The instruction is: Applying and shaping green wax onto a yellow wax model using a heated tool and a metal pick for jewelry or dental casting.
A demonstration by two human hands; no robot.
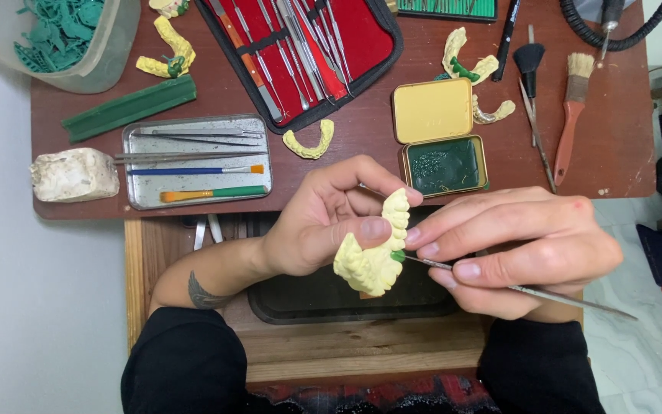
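Observation:
My left hand (323, 215) grips a pale yellow dental cast (373, 257), thumb pressed on its front and fingers curled behind. My right hand (515, 249) pinches a thin metal carving tool (530, 290) like a pen. The tool's tip touches a small green wax spot (398, 256) on the cast's right side. Both hands hover over a dark tray (346, 303) set in a wooden drawer.
On the brown desk sit a red-lined instrument case (362, 31), a metal tray with tools and brushes (193, 162), an open yellow tin of green wax (444, 165), other yellow casts (309, 144), a green wax bar (128, 107), a plaster lump (74, 175), brushes (572, 107) and a tub of green pieces (63, 34).

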